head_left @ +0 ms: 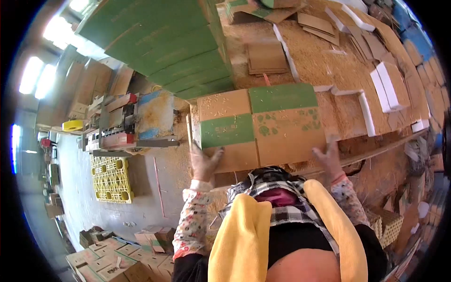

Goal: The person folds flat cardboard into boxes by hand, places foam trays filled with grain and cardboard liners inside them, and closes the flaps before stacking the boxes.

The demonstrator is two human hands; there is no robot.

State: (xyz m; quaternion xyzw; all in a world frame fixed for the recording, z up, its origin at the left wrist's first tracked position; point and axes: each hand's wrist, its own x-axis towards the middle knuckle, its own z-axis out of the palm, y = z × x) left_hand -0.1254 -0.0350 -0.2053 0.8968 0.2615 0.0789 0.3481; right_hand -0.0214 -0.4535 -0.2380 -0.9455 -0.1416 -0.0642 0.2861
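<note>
A brown and green printed cardboard carton (pixel 289 138) lies in front of me and looks folded flat, with slits between its flaps and wood shavings scattered on top. My left hand (pixel 205 163) grips its near left edge, with the thumb over the face and the fingers along the side. At the near right corner is my right hand (pixel 330 158), thumb on the edge and fingers beside it. Between them, the two hands hold the carton. Both hands look pale and gloved, and the right one is slightly blurred.
A tall stack of green cartons (pixel 174 51) rises just beyond on the left. Shavings cover the worktop (pixel 319 61), where flat cardboard pieces (pixel 267 58) and white-edged blocks (pixel 390 87) lie. A yellow plastic pallet (pixel 112 179) is on the floor left; more boxes (pixel 115 261) stand lower left.
</note>
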